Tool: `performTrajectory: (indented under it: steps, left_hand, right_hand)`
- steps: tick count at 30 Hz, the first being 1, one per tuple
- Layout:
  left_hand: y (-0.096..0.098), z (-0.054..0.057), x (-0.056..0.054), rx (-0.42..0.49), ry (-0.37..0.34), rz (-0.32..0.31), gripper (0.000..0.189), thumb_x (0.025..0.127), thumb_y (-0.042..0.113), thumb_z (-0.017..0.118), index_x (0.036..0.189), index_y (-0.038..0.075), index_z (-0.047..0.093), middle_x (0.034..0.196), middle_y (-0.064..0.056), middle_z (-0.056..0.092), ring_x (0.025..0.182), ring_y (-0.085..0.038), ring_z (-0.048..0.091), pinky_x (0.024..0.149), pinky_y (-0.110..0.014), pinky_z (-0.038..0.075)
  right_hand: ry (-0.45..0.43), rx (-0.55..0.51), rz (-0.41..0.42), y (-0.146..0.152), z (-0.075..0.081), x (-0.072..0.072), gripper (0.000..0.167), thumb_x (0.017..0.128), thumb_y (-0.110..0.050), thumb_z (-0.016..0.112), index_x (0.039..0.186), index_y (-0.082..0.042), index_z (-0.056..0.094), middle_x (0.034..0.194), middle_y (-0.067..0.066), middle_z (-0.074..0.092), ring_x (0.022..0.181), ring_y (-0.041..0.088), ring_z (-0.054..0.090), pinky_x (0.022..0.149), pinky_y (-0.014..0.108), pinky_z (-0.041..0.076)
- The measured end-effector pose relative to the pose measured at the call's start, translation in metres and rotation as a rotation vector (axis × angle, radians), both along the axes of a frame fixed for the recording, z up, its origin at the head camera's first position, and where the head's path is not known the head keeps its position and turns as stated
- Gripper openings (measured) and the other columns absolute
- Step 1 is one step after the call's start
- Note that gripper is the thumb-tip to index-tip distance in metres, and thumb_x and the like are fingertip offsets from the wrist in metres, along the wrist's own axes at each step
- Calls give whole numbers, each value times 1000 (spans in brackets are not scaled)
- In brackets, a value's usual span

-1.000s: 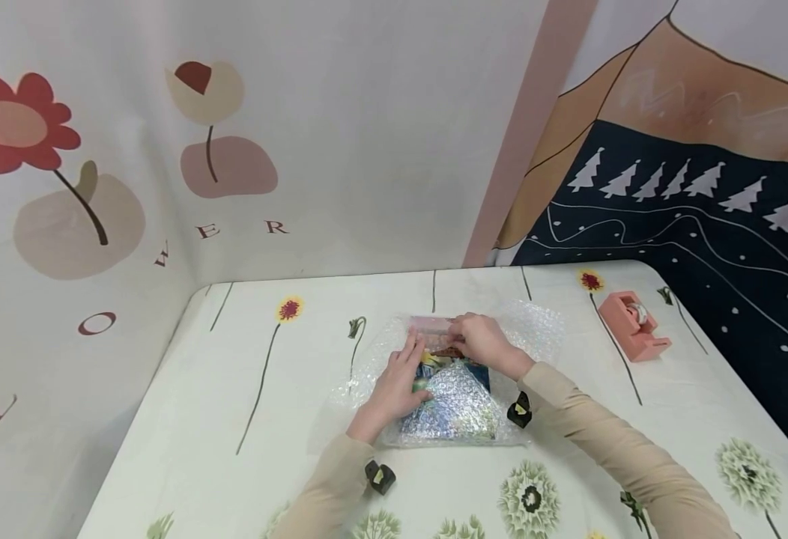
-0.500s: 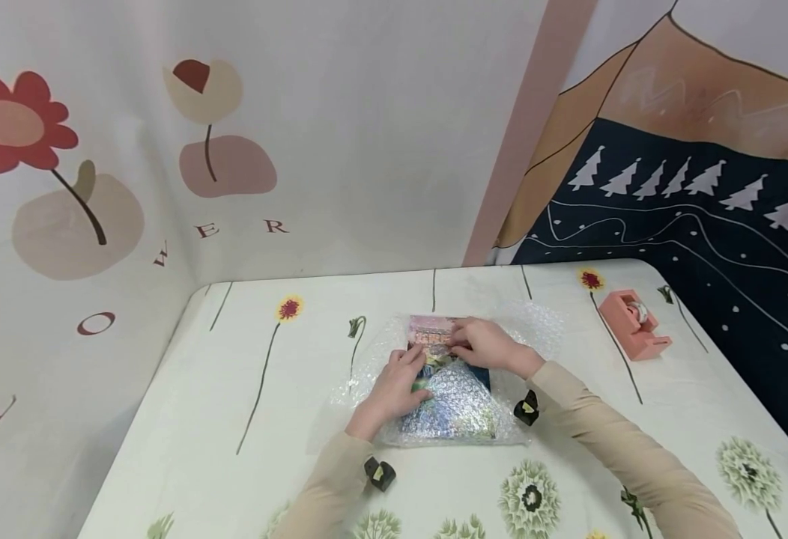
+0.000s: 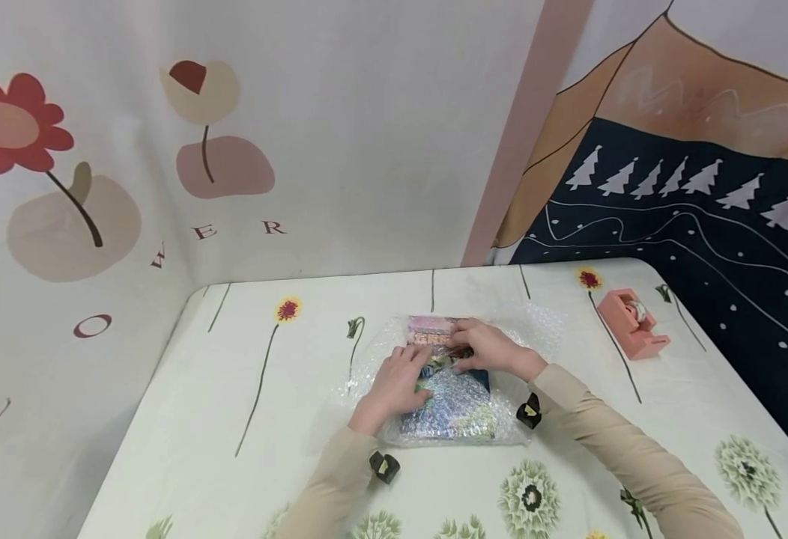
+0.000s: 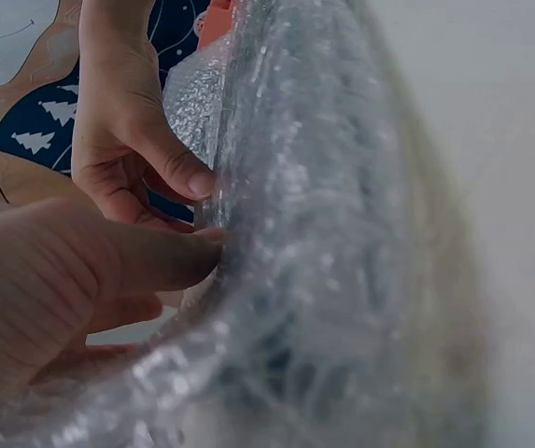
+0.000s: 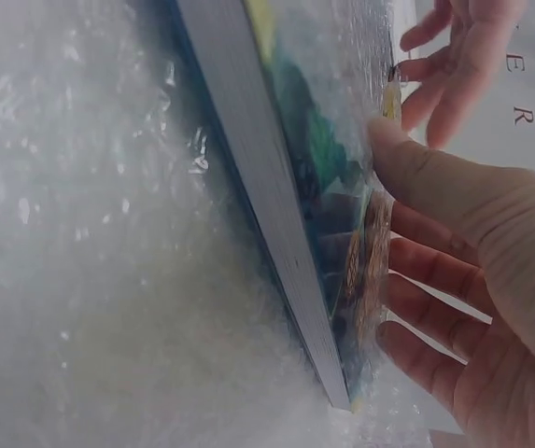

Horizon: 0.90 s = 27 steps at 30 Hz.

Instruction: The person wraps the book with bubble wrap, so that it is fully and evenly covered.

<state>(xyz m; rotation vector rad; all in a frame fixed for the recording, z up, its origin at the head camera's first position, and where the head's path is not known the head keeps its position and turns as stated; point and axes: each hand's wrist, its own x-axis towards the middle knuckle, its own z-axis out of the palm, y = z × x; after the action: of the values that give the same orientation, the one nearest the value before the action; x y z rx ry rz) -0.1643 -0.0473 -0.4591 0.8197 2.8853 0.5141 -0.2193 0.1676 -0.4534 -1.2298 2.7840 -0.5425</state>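
A thick book (image 3: 429,323) with a colourful cover lies on a sheet of clear bubble wrap (image 3: 532,322), and a folded part of the wrap covers its lower portion. My left hand (image 3: 394,383) rests along the book's left side, fingers spread on the wrap. Across from it, my right hand (image 3: 491,346) touches the upper right of the cover with loosely bent fingers. In the right wrist view the pale page edges (image 5: 267,205) show, with the right hand's thumb and fingers (image 5: 426,345) against the wrapped cover. The left wrist view has both thumbs at the wrap's edge.
A pink tape dispenser (image 3: 626,329) with a roll of tape stands at the table's back right. Flower-printed cloth covers the table (image 3: 232,389). Printed curtains (image 3: 367,150) hang behind and to the right. Each wrist carries a small black device (image 3: 384,466).
My left fingers have drawn back from the book's top edge toward its middle. My right hand has lowered slightly and its fingers have spread. The pink top of the cover now shows more clearly.
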Motion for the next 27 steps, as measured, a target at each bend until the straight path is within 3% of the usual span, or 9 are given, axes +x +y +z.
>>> performTrajectory:
  steps: [6, 14, 18, 22, 27]
  left_hand:
    - [3, 1, -4, -11, 38, 8, 64, 78, 42, 71, 128, 5, 56, 139, -16, 40, 125, -34, 36, 97, -46, 38]
    - [4, -3, -4, 90, 37, -21, 64, 78, 33, 76, 125, -4, 55, 137, -18, 46, 127, -33, 41, 103, -40, 36]
    - [6, -4, -3, 95, 28, -15, 64, 77, 32, 76, 125, -4, 55, 137, -17, 46, 126, -33, 41, 102, -40, 38]
    - [7, -5, -3, 94, 16, -9, 64, 77, 32, 76, 125, -4, 55, 138, -17, 46, 125, -32, 42, 102, -40, 38]
    - [7, -5, -3, 99, 10, 8, 65, 77, 33, 76, 126, -4, 54, 138, -15, 46, 125, -32, 42, 101, -40, 39]
  right_hand:
    - [20, -7, 12, 0, -1, -1, 32, 73, -24, 80, 99, -7, 70, 103, 4, 57, 94, 21, 55, 77, 33, 49]
    - [6, -12, -5, 0, -3, 3, 34, 77, -24, 77, 105, -6, 69, 109, 8, 59, 101, 25, 54, 82, 37, 49]
    - [-15, -116, -26, 8, 1, 9, 37, 81, -19, 73, 112, -1, 65, 117, 16, 57, 108, 30, 53, 88, 43, 48]
    - [52, -312, -155, 28, 6, 15, 39, 80, -9, 73, 115, 4, 62, 119, 22, 56, 109, 36, 53, 90, 49, 46]
    - [178, -400, -447, 65, 10, 21, 46, 78, -1, 72, 121, 8, 55, 124, 27, 50, 115, 42, 46, 95, 55, 39]
